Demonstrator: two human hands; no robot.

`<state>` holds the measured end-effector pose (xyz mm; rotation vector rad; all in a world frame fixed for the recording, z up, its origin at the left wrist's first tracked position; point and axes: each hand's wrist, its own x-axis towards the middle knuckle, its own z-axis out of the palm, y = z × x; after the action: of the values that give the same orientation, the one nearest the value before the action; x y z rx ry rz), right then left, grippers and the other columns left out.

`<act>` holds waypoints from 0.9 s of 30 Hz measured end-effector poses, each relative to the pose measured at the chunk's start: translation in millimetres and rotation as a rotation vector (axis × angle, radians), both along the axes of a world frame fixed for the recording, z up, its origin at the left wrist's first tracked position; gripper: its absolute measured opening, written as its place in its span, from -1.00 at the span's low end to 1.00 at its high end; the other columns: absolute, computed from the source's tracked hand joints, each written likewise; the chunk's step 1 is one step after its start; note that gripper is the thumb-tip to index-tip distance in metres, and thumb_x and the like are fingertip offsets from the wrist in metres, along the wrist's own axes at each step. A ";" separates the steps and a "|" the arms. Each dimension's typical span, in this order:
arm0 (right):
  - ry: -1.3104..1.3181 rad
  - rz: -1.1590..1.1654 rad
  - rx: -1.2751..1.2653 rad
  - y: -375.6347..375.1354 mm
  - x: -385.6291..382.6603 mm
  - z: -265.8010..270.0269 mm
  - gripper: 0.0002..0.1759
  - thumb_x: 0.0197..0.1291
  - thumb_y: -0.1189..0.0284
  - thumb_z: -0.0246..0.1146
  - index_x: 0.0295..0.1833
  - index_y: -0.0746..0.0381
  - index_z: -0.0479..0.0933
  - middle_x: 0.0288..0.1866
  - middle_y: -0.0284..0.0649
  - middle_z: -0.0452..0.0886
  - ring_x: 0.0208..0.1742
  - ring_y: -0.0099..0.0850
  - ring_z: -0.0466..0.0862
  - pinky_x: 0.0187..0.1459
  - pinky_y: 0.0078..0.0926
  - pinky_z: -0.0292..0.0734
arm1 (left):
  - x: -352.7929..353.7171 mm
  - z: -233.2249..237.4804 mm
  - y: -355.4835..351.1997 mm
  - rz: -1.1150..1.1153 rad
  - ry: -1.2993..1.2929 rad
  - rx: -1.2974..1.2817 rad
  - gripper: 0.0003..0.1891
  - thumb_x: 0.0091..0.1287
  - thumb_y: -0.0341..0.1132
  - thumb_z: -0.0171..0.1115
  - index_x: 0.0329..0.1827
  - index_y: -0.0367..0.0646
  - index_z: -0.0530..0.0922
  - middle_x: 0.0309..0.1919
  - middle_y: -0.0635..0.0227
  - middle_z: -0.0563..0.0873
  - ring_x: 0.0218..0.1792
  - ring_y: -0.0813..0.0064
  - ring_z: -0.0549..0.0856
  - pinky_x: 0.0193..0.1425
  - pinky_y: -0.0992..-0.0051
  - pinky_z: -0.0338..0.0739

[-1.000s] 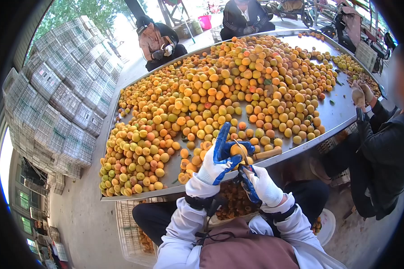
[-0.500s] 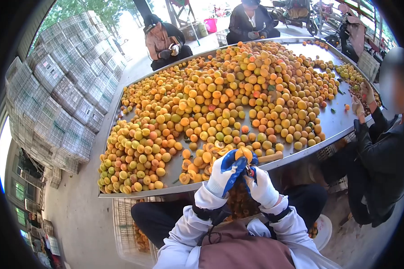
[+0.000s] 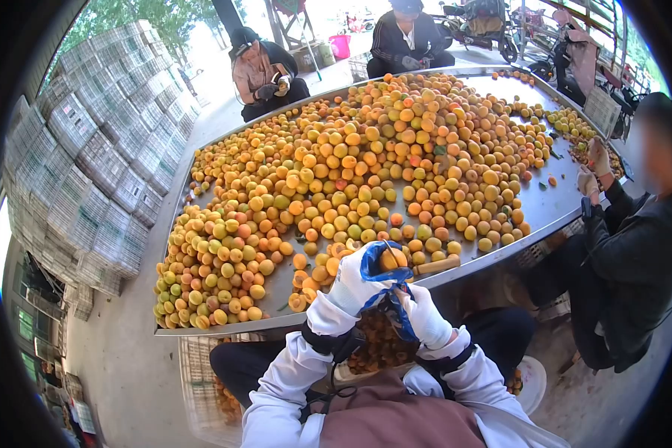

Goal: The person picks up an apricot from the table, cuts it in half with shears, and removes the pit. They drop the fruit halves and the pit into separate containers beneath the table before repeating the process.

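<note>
My left hand (image 3: 366, 280), in a white glove with a blue coated palm, is closed around a whole-looking apricot (image 3: 393, 259) just over the table's near edge. A thin dark line runs across the top of the fruit. Close below it, my right hand (image 3: 428, 317), gloved the same way, has its fingers drawn together; what they grip is hidden and I cannot tell what it is. Cut apricot halves (image 3: 299, 300) lie on the metal table (image 3: 280, 322) left of my hands. A wooden stick (image 3: 437, 265) rests by the table rim to the right.
A large heap of apricots (image 3: 336, 160) covers much of the table. Below my hands is a container of dark orange pieces (image 3: 377, 347). Stacked crates (image 3: 89, 157) stand at left. Two people sit across the table, and another person (image 3: 623, 246) works at right.
My hands have moved slightly left and down in view with the apricot. The right hand has dropped lower beneath the fruit, and the dark and red tool seen by it is now hidden.
</note>
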<state>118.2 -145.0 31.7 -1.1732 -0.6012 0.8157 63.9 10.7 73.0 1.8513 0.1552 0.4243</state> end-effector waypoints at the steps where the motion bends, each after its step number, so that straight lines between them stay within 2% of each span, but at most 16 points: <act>1: -0.004 -0.001 -0.003 -0.2 2.8 -4.7 -0.79 0.54 0.45 0.13 0.06 0.33 0.61 -0.23 -0.35 0.66 -0.29 -0.62 0.58 -0.24 -0.62 0.50 | 0.5 -1.5 0.5 -0.001 -0.004 -0.003 -0.52 0.28 -0.47 0.49 0.25 -0.39 0.55 -0.05 0.26 0.76 -0.03 0.45 0.77 0.14 0.45 0.66; 4: 0.560 0.207 0.111 3.3 9.1 -12.7 -0.85 0.54 0.35 0.15 -0.05 0.19 0.55 -0.37 -0.35 0.54 -0.46 -0.53 0.60 -0.50 -0.50 0.52 | 2.1 -1.4 1.5 -0.128 -0.058 -0.374 -0.65 0.40 -0.38 0.39 0.14 -0.41 0.59 -0.07 0.23 0.77 -0.09 0.45 0.76 0.11 0.43 0.66; 5: 0.560 0.199 0.114 3.5 8.8 -12.5 -0.85 0.54 0.35 0.15 -0.05 0.19 0.55 -0.37 -0.35 0.54 -0.46 -0.53 0.60 -0.50 -0.50 0.52 | 2.3 1.5 -0.2 -0.136 -0.056 -0.374 -0.65 0.40 -0.38 0.39 0.14 -0.41 0.59 -0.07 0.23 0.77 -0.09 0.45 0.76 0.11 0.43 0.66; 7: 0.529 0.158 0.030 7.7 5.3 -0.4 -0.80 0.56 0.29 0.13 -0.03 0.18 0.54 -0.35 -0.29 0.56 -0.49 -0.49 0.58 -0.50 -0.54 0.49 | 4.0 5.9 -3.5 -0.227 -0.027 -0.731 -0.59 0.44 -0.36 0.34 0.25 -0.42 0.53 0.03 0.09 0.75 0.03 0.25 0.78 0.21 0.32 0.67; 8: 0.451 -0.062 0.135 17.2 -3.4 11.0 -0.80 0.57 0.29 0.12 -0.03 0.18 0.53 -0.35 -0.31 0.55 -0.53 -0.51 0.54 -0.53 -0.58 0.43 | 9.6 -6.4 2.4 -0.266 -0.075 -0.736 -0.53 0.46 -0.34 0.31 0.32 -0.44 0.47 0.09 0.01 0.73 0.11 0.11 0.77 0.26 0.24 0.67; 9: 0.316 -0.001 0.048 14.9 7.7 -18.5 -0.81 0.56 0.31 0.15 -0.04 0.21 0.55 -0.37 -0.38 0.55 -0.51 -0.58 0.54 -0.52 -0.59 0.41 | 10.5 -8.8 2.2 -0.268 -0.114 -0.787 -0.53 0.45 -0.33 0.33 0.33 -0.42 0.47 0.10 0.01 0.72 0.12 0.13 0.76 0.25 0.24 0.67; 11: -0.070 -0.240 0.004 14.9 8.4 -10.7 -0.83 0.54 0.37 0.19 -0.07 0.25 0.57 -0.38 -0.42 0.55 -0.46 -0.65 0.54 -0.51 -0.58 0.40 | 15.8 -33.6 19.1 -0.151 -0.168 -0.719 -0.54 0.47 -0.34 0.30 0.34 -0.39 0.46 0.13 0.04 0.71 0.11 0.17 0.76 0.24 0.25 0.68; 12: 0.074 -0.264 -0.014 6.9 10.4 8.6 -0.82 0.53 0.38 0.20 -0.04 0.28 0.61 -0.37 -0.42 0.57 -0.41 -0.65 0.56 -0.44 -0.62 0.43 | 12.4 -17.0 11.9 -0.108 -0.214 -0.790 -0.61 0.51 -0.35 0.24 0.32 -0.35 0.49 0.12 0.11 0.71 0.06 0.29 0.76 0.22 0.30 0.70; 13: -0.041 -0.353 0.026 8.7 15.1 9.0 -0.82 0.47 0.44 0.25 0.05 0.31 0.61 -0.31 -0.41 0.62 -0.35 -0.64 0.60 -0.34 -0.65 0.49 | 10.9 -20.7 15.2 -0.108 -0.218 -0.789 -0.61 0.51 -0.35 0.24 0.32 -0.35 0.49 0.12 0.11 0.71 0.06 0.29 0.76 0.22 0.30 0.70; 15: -0.462 -0.439 -0.048 15.1 23.1 5.1 -0.65 0.37 0.39 0.35 0.21 0.28 0.61 -0.18 -0.19 0.76 -0.16 -0.41 0.75 -0.10 -0.43 0.61 | 6.2 -27.5 21.0 0.030 -0.120 -0.649 -0.65 0.54 -0.35 0.20 0.30 -0.34 0.51 0.09 0.18 0.72 0.02 0.38 0.76 0.19 0.34 0.71; 19: -0.593 -0.430 -0.135 23.7 22.5 2.0 -0.56 0.33 0.41 0.38 0.28 0.25 0.56 -0.08 0.00 0.76 -0.05 -0.22 0.80 -0.03 -0.31 0.63 | 5.3 -35.8 15.5 0.091 -0.031 -0.312 -0.67 0.52 -0.27 0.23 0.15 -0.37 0.58 -0.08 0.28 0.72 -0.15 0.60 0.72 -0.16 0.53 0.70; 21: -0.646 -0.406 -0.084 23.7 26.9 -9.2 -0.54 0.32 0.44 0.36 0.30 0.27 0.53 -0.03 0.06 0.75 0.01 -0.09 0.78 -0.01 -0.25 0.63 | -0.9 -27.4 10.0 0.059 0.033 -0.370 -0.68 0.51 -0.28 0.23 0.13 -0.38 0.58 -0.12 0.28 0.72 -0.16 0.63 0.71 -0.19 0.56 0.66; 22: -0.599 -0.440 -0.049 24.5 24.7 -6.4 -0.65 0.34 0.47 0.32 0.21 0.29 0.58 -0.12 0.02 0.75 -0.09 -0.14 0.79 -0.07 -0.28 0.63 | -3.1 -21.3 7.3 0.031 0.089 -0.428 -0.69 0.51 -0.28 0.22 0.10 -0.39 0.58 -0.15 0.29 0.71 -0.18 0.65 0.69 -0.21 0.59 0.62; 25: -0.571 -0.576 -0.018 30.9 30.5 -20.0 -0.77 0.36 0.48 0.30 0.07 0.33 0.61 -0.28 -0.12 0.73 -0.28 -0.31 0.74 -0.22 -0.39 0.60 | 2.9 -56.6 12.3 0.076 -0.121 -0.032 -0.72 0.49 -0.31 0.22 0.08 -0.36 0.60 -0.28 0.29 0.72 -0.30 0.54 0.71 -0.28 0.54 0.59; 26: -0.293 -0.544 -0.003 31.5 30.6 -16.9 -0.84 0.39 0.47 0.28 -0.03 0.34 0.63 -0.40 -0.31 0.64 -0.41 -0.54 0.61 -0.38 -0.53 0.49 | -0.1 -64.7 12.4 0.080 -0.116 -0.033 -0.72 0.49 -0.31 0.22 0.08 -0.36 0.60 -0.28 0.29 0.72 -0.30 0.54 0.71 -0.28 0.54 0.59; 27: -0.038 -0.446 -0.018 29.8 36.4 -13.4 -0.82 0.45 0.42 0.26 -0.06 0.33 0.64 -0.42 -0.41 0.61 -0.47 -0.66 0.53 -0.45 -0.64 0.40 | -2.9 -60.9 9.8 0.065 -0.035 -0.268 -0.71 0.47 -0.30 0.21 0.09 -0.37 0.60 -0.23 0.26 0.73 -0.29 0.52 0.72 -0.23 0.50 0.63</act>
<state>154.5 -115.2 18.3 -1.2805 -0.3424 0.4201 61.0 20.6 12.0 1.5775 0.2375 0.4576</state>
